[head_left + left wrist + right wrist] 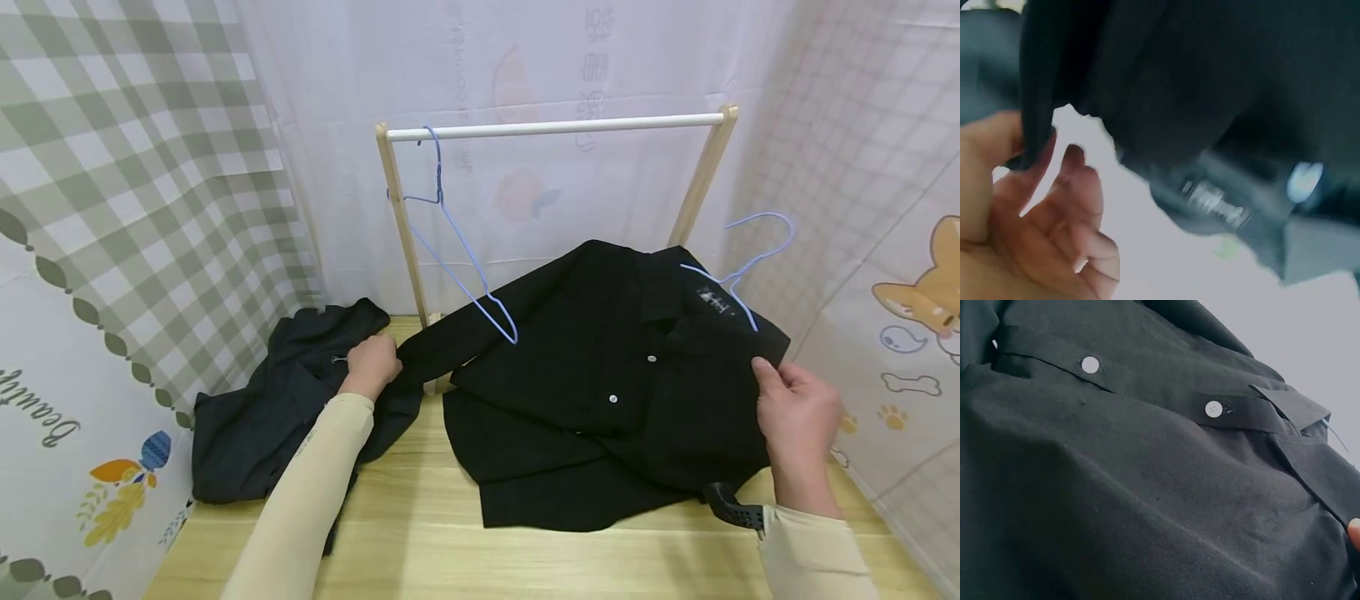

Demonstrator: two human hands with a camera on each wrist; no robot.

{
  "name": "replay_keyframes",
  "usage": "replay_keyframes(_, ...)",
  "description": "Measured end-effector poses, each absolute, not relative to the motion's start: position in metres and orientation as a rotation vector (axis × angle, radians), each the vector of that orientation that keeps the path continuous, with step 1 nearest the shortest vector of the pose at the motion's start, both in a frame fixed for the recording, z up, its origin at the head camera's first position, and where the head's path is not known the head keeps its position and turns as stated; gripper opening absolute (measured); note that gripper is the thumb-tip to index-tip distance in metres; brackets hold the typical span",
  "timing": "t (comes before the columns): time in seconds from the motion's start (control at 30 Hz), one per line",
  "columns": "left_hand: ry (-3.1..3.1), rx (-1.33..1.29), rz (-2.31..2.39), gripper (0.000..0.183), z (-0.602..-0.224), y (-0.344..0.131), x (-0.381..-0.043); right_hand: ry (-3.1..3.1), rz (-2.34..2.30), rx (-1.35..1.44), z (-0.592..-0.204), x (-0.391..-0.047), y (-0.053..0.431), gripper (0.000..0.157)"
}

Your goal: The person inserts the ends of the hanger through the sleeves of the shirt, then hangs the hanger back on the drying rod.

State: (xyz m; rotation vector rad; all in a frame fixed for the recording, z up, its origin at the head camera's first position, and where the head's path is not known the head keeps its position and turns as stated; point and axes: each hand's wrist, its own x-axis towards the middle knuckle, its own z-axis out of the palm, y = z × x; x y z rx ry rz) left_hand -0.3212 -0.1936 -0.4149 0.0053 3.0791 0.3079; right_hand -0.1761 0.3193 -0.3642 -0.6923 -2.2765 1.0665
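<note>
A black button-up shirt (570,375) with white buttons is spread in front of me, one sleeve drawn out to the left. My left hand (372,364) pinches dark cloth at the end of that sleeve; in the left wrist view, thumb and fingers (1088,194) meet around a fold. My right hand (798,417) pinches the shirt's right edge near the shoulder, and only a fingertip (1354,532) enters the right wrist view. A blue hanger (738,275) sits in the collar by the label, hook sticking up, its lower part hidden inside the shirt.
Behind stands a rack with a white rod (555,127) and wooden posts. Another blue hanger (480,275) hangs at its left end, overlapping the sleeve. A dark garment (255,417) lies heaped at left on the wooden tabletop (420,533). Patterned curtains (135,125) enclose the sides.
</note>
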Motion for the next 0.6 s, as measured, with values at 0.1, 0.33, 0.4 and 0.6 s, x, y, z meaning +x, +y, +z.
replay_keyframes(0.1,3.038,-0.058,0.248,0.016,-0.423,-0.193,-0.32,-2.262,1.067,-0.701,-0.366,-0.177,0.319,0.059)
replay_keyframes(0.33,3.274,-0.163,0.739,0.019,-0.409,-0.189,-0.323,-2.133,1.045,-0.728,-0.361,-0.178,0.318,0.058)
replay_keyframes(0.4,3.259,-0.154,0.993,0.021,-0.406,-0.183,-0.326,-2.102,1.058,-0.752,-0.359,-0.178,0.317,0.056)
replay_keyframes(0.6,3.233,-0.052,0.924,0.023,-0.413,-0.17,-0.325,-2.041,1.072,-0.77,-0.359,-0.177,0.316,0.053)
